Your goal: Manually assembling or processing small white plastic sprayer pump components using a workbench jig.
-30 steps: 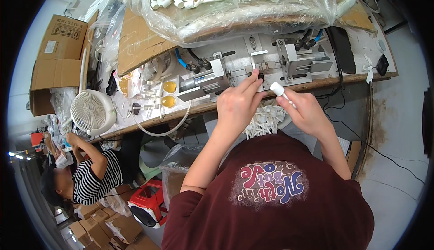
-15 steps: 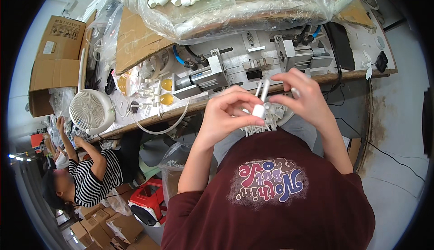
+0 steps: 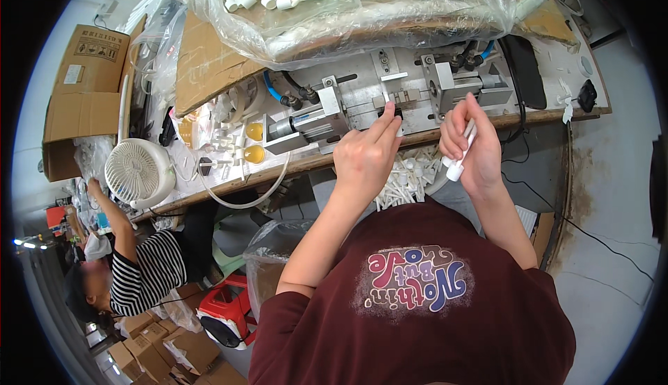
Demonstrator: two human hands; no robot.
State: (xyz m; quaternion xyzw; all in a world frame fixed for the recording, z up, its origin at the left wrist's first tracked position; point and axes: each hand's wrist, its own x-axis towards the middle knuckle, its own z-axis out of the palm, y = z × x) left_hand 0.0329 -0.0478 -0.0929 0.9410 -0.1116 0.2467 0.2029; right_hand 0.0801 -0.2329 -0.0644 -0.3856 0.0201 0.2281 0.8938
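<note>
Head view: left hand (image 3: 364, 157) nearer fixture (image 3: 408, 95), finger grip unclear; right hand (image 3: 480, 150) curled round capped white stick (image 3: 456, 166), slanting bodyward.

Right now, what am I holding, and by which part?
Your right hand grips at least one white capped stick by its stem. Whether your left hand holds anything can't be told.
</note>
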